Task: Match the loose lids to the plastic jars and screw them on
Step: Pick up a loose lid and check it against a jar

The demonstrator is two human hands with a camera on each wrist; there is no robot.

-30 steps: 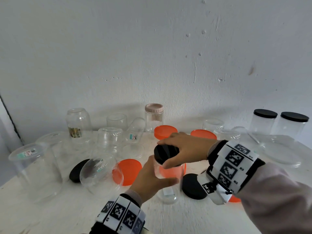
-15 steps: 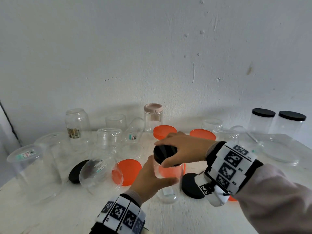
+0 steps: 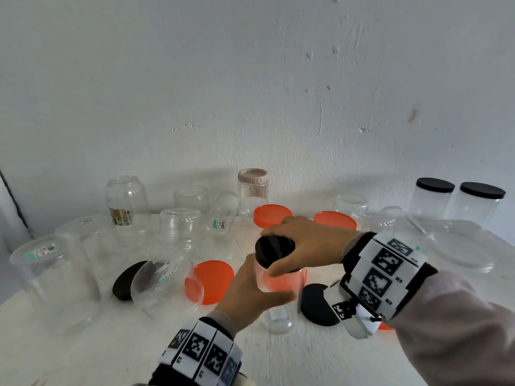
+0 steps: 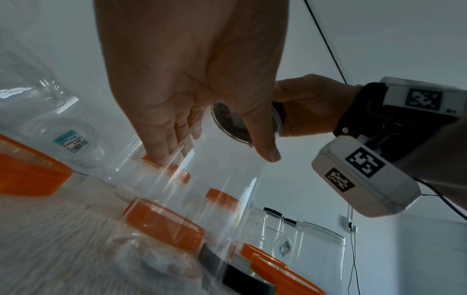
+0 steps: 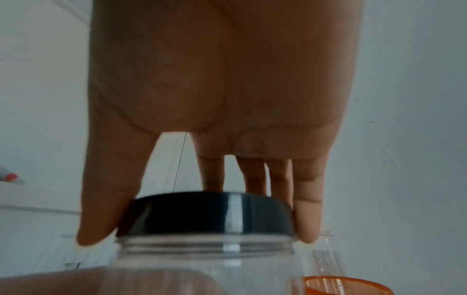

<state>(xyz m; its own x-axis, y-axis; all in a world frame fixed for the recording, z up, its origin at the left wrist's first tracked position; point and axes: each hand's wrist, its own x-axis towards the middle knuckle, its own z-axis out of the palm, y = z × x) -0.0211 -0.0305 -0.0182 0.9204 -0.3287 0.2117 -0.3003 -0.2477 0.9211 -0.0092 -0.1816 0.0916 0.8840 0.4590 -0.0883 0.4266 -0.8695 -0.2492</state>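
Note:
A clear plastic jar [image 3: 281, 285] stands upright in the middle of the white table, and my left hand [image 3: 250, 291] grips its body, thumb in front. A black lid [image 3: 274, 250] sits on the jar's threaded mouth, my right hand [image 3: 303, 246] holding it from above by its rim. In the right wrist view the black lid [image 5: 209, 215] is pinched between thumb and fingers over the jar's neck [image 5: 204, 245]. The left wrist view shows my left hand [image 4: 192, 111] wrapped around the clear jar [image 4: 202, 189], with the lid's underside [image 4: 232, 123] visible through the mouth.
Loose orange lids [image 3: 214, 280] [image 3: 271, 215] [image 3: 334, 220] and black lids [image 3: 126, 280] [image 3: 317, 303] lie around the jar. Several open clear jars [image 3: 167, 282] crowd the left and back. Two black-lidded jars [image 3: 432, 201] stand at the far right; a pink-lidded jar [image 3: 252, 190] is by the wall.
Both hands stay on the jar and the black lid; my right hand has shifted only slightly on the lid. The jar has not moved on the table.

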